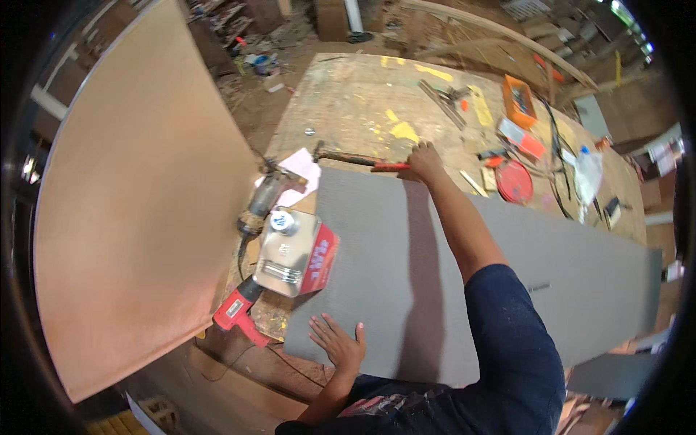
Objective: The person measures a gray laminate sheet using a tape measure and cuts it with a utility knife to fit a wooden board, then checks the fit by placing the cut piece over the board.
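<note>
My left hand [339, 345] lies flat with fingers spread on the near left part of a long grey sheet [366, 246]. My right arm stretches across the sheet to its far edge. There my right hand [425, 161] has its fingers closed round the end of a slim red object [392, 167], whose kind I cannot make out. Just beyond the red piece lies a hammer [349, 156] with a dark handle, its head to the left. A metal can [284, 250] with a red side stands on the sheet's left edge, beyond my left hand.
A red heat gun [241, 313] and a grey power tool [267, 199] lie left of the can. A large tan panel [138, 210] stands upright at the left. On the workbench [348, 94] are an orange box [519, 101], a red round lid [515, 181] and cables.
</note>
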Motion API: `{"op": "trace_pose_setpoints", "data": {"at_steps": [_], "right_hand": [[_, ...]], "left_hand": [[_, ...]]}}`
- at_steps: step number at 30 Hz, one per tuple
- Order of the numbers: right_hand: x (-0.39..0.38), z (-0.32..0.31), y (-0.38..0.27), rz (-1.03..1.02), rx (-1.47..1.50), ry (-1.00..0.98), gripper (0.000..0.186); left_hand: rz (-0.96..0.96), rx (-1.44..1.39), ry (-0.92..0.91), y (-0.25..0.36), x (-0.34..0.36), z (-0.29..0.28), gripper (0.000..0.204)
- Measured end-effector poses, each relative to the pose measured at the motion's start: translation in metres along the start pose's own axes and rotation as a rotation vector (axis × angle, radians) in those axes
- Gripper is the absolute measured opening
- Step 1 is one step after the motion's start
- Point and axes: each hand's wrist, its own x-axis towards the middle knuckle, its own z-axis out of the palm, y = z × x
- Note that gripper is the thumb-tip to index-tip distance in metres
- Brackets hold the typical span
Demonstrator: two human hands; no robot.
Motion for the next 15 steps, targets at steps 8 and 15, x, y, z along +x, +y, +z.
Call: {"op": "trace_pose_setpoints", "data": {"at_steps": [8,15], "right_hand": [[-0.174,-0.088,0.105,0.359,0.236,-0.033,0.020],[-0.431,-0.105,0.114,0.736,1.989,0.586,0.035]], "left_hand": [[0.035,0.038,0.028,0.005,-0.001,0.006,0.105],[0.070,0.126,0.221,-0.009,-0.011,0.039,0.099]]}}
